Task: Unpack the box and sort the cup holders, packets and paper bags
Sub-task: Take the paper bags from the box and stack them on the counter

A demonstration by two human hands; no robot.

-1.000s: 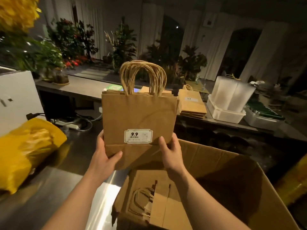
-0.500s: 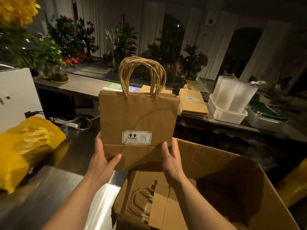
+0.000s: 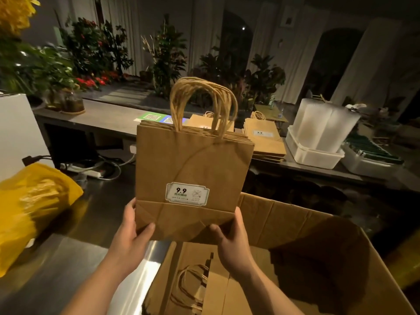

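Bundle of brown kraft paper bags (image 3: 193,164), upright above open cardboard box (image 3: 306,226)!
Left hand (image 3: 129,237) and right hand (image 3: 234,244) pinch its bottom corners; matching bag stack (image 3: 266,142) lies beyond, centre-right.

Brown paper bags (image 3: 193,164) upright above open box (image 3: 318,246).

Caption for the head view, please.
Left hand and right hand hold stacked paper bags upright above the open cardboard box.

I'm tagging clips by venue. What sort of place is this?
Likely a café or flower shop: labelled paper bags, more stacked on the counter, QR code signs, many potted plants behind.
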